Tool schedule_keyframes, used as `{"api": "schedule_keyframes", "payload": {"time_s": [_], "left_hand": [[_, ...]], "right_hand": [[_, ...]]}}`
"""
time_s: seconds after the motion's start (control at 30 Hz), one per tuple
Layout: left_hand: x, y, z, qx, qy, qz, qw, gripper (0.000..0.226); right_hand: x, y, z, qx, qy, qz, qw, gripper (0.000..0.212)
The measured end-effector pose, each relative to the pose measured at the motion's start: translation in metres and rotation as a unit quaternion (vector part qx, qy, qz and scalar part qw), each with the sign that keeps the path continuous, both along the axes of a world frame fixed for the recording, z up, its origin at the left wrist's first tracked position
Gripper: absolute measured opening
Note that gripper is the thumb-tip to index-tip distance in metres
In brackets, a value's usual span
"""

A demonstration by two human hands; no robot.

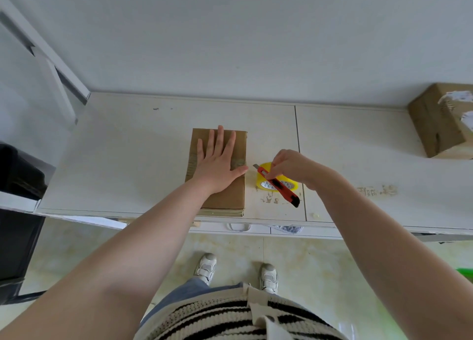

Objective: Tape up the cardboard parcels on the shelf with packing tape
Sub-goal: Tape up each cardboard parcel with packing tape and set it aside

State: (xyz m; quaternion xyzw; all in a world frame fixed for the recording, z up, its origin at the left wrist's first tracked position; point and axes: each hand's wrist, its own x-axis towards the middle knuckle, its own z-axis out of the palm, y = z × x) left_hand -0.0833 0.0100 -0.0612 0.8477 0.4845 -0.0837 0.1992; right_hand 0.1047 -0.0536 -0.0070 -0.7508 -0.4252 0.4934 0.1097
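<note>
Head view: the flat brown parcel [220, 186] lies on the white shelf [122, 160], near its front edge, 1 band of tape crossing its middle. The left hand [217, 165] presses it with fingers straight. Step in hand, by judgement: severing the tape. The right hand [289, 168] pinches the red utility knife [279, 186] over the yellow tape roll [273, 181], just beside the parcel; next, the blade must meet the taut tape.

The left hand [217, 160] lies flat, fingers straight, on a flat cardboard parcel [220, 193] banded with clear tape, on a white shelf [128, 160]. Just right of the parcel, the right hand [291, 167] pinches a red utility knife [280, 186], blade out, over a yellow roll of packing tape [263, 183]. A second cardboard box [435, 124] sits far right.
</note>
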Motion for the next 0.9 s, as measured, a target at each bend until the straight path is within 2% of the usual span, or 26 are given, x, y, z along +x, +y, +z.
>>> {"api": "schedule_keyframes", "payload": {"time_s": [0.33,0.43,0.5,0.53,0.6,0.63,0.7,0.77,0.9], "left_hand": [[0.000,0.000,0.000,-0.001,0.001,-0.001,1.000,0.093],[0.001,0.000,-0.001,-0.005,0.001,0.000,1.000,0.092],[0.001,0.001,-0.001,-0.012,0.001,0.001,1.000,0.092],[0.000,0.001,-0.001,-0.013,0.002,0.001,1.000,0.092],[0.000,0.002,0.000,-0.014,0.003,0.000,1.000,0.092],[0.000,0.002,0.000,-0.016,0.003,0.000,1.000,0.092],[0.001,0.002,0.000,-0.013,0.007,-0.003,1.000,0.091],[0.002,0.001,-0.001,-0.010,0.010,-0.004,1.000,0.091],[0.002,0.002,-0.002,-0.012,0.016,-0.004,1.000,0.091]], "right_hand": [[-0.008,0.001,0.002,-0.006,-0.025,0.039,0.999,0.016],[-0.010,0.002,-0.009,0.021,-0.024,0.007,0.999,0.031],[-0.010,-0.003,-0.016,0.081,0.013,-0.083,0.993,0.028],[-0.007,-0.006,-0.019,0.120,0.065,-0.155,0.978,0.024],[0.008,-0.015,-0.023,0.188,0.182,-0.310,0.914,0.017],[0.020,-0.021,-0.028,0.203,0.189,-0.359,0.891,0.014],[0.046,-0.034,-0.045,0.186,0.079,-0.387,0.900,0.010],[0.066,-0.050,-0.063,0.127,-0.029,-0.371,0.920,0.016],[0.079,-0.066,-0.085,0.059,-0.104,-0.293,0.949,0.024]]}}
